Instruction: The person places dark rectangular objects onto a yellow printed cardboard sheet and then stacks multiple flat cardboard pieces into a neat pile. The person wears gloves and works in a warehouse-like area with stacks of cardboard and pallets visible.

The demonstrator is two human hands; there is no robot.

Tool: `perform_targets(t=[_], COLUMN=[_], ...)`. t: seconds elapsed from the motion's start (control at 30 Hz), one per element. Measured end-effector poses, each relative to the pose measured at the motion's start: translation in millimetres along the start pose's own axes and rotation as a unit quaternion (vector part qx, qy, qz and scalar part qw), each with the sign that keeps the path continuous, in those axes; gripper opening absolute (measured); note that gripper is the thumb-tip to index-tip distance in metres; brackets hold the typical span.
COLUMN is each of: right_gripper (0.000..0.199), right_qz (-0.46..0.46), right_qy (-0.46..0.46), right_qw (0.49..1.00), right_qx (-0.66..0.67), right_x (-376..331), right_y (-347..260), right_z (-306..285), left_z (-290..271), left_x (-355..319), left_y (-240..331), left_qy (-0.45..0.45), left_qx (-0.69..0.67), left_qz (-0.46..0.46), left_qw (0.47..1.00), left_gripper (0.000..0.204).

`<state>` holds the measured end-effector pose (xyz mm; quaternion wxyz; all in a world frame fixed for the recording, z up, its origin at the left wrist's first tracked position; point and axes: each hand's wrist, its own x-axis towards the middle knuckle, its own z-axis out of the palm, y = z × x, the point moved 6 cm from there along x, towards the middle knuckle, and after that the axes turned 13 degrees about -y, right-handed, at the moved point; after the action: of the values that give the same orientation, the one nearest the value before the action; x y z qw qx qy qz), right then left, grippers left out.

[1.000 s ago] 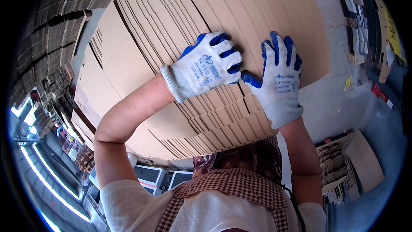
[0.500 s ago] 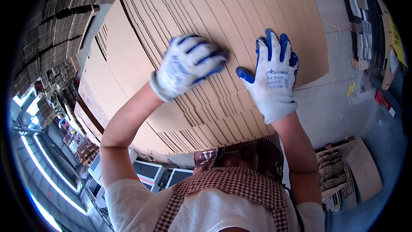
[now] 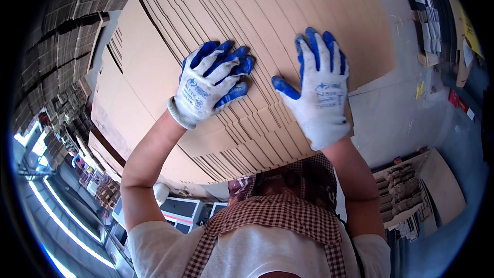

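Note:
Brown cardboard sheets [image 3: 360,31] lie fanned out before me, overlapping in a long row from left to right. My left hand [image 3: 206,80], in a white glove with blue-coated fingers, rests palm down on the overlapping edges near the middle, its fingers spread. To the right, my right hand [image 3: 321,80] wears a matching glove. It lies flat on the broader sheet at that end, fingers stretched forward and thumb out to the left. Neither hand grips anything. The sheets' near edges line up in front of my checked apron [image 3: 278,213].
Tall stacks of bundled cardboard [image 3: 67,46] stand at the far left. A box with folded cardboard pieces [image 3: 399,188] sits at the lower right. More stacked pieces [image 3: 427,15] are at the upper right. A grey and white machine [image 3: 180,208] stands at lower left.
My left hand has moved a little left and its fingers have spread from a more curled pose. My right hand has shifted slightly left and forward, still flat on the cardboard.

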<state>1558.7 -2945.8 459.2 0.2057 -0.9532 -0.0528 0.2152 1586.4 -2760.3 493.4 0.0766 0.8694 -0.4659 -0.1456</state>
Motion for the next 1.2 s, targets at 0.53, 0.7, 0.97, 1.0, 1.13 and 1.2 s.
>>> perform_targets(t=[0.53, 0.7, 0.97, 1.0, 1.13, 1.2], right_gripper=[0.084, 0.081, 0.074, 0.074, 0.073, 0.073], right_qz=[0.05, 0.043, 0.023, 0.022, 0.009, 0.002], right_qy=[-0.044, -0.044, -0.001, -0.001, 0.003, 0.013], right_qw=[0.998, 0.998, 1.0, 1.0, 1.0, 1.0], right_qx=[-0.019, -0.019, -0.005, -0.004, 0.0, -0.001], right_x=[4, 5, 5, 4, -1, -2], right_y=[54, 61, 66, 66, 65, 66], right_z=[4, -4, -13, -14, -20, -20], left_z=[38, 39, 26, 23, 9, 18], left_x=[53, 54, 55, 55, 69, 76], left_y=[50, 50, 49, 51, 55, 53], left_qy=[-0.249, -0.233, -0.244, -0.243, -0.202, -0.191], left_qx=[-0.031, -0.043, -0.05, -0.062, -0.039, -0.038], left_qz=[0.004, 0.004, 0.004, 0.002, 0.024, 0.03], left_qw=[0.968, 0.972, 0.968, 0.968, 0.978, 0.98], left_gripper=[0.093, 0.097, 0.101, 0.101, 0.098, 0.096])
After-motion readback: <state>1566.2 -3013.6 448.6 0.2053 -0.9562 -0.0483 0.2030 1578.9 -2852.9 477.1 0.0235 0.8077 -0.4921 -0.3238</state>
